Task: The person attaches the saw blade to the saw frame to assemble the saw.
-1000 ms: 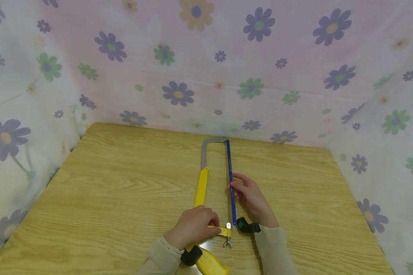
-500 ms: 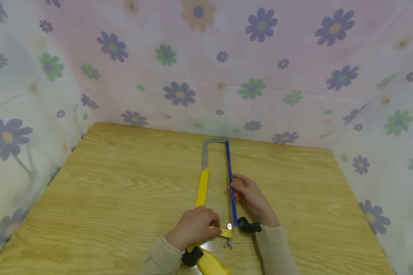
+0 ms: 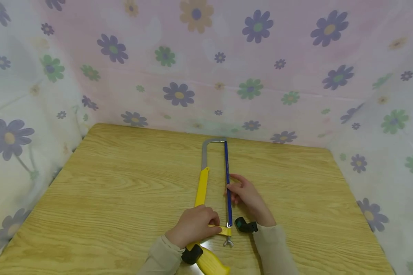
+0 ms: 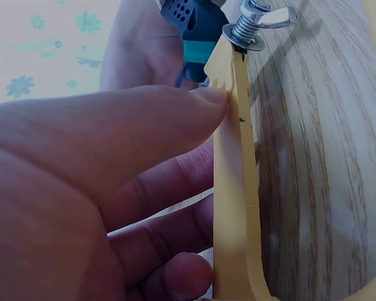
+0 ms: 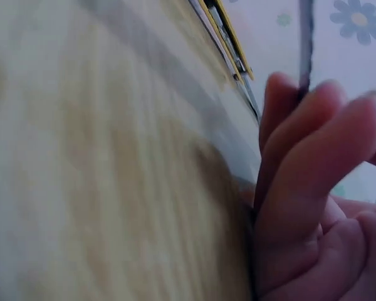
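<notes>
A hacksaw frame [image 3: 201, 187], yellow with a grey metal bow at its far end, lies on the table. My left hand [image 3: 196, 225] grips its yellow front arm, thumb on one side and fingers on the other. At the arm's end sit a small metal pin and a wing nut [image 3: 228, 242], seen larger in the left wrist view beside the thumb. My right hand [image 3: 247, 194] pinches a blue hacksaw blade [image 3: 228, 164] near its middle. The blade's far end meets the grey bow's tip, and its near end overlaps the pin.
The wood-grain table [image 3: 130, 183] extends on both sides of the saw. A flowered cloth [image 3: 206, 76] hangs behind and along both sides. The saw's yellow handle [image 3: 211, 263] points toward the front edge. Black wrist cameras [image 3: 191, 254] sit below the hands.
The right hand has brought the blade's near end leftward, from beside the pin to over it. The blade now shows narrower. The left hand keeps its grip on the frame.
</notes>
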Motion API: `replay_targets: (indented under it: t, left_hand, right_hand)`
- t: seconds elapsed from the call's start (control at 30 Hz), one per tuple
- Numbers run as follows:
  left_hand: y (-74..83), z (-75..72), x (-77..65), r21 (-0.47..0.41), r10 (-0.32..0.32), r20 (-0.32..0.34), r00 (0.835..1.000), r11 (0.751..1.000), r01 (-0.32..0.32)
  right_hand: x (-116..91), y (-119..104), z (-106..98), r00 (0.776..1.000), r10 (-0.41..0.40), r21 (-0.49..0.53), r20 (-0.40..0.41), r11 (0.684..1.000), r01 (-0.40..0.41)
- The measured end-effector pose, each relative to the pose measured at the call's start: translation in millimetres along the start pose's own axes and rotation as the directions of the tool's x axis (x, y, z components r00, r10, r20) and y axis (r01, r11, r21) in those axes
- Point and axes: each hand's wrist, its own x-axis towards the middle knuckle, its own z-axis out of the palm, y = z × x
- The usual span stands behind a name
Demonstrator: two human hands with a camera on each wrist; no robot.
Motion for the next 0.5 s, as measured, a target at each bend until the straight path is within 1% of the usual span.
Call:
replay_targets:
  t: [0.07,0.13,0.27,0.5]
  left_hand:
    - [-0.5,0.1,-0.2,0.000,0.001,-0.001,1.000,1.000,-0.001]
    - [-0.7,0.2,-0.2,-0.003,0.003,-0.007,1.000,1.000,-0.003]
    - [-0.7,0.6,0.4,-0.007,0.013,-0.022,1.000,1.000,-0.013]
    - [-1.3,1.2,-0.6,-0.007,0.012,-0.012,1.000,1.000,-0.012]
  right_hand:
    - [-4,-5,3,1.000,0.001,-0.048,0.014,0.999,-0.001]
    - [-10,-11,5,1.000,0.000,-0.073,0.031,0.997,0.002]
    - [-23,-18,9,1.000,0.001,-0.100,0.031,0.995,0.003]
    - [-45,-11,15,0.998,-0.041,-0.127,0.055,0.991,0.047]
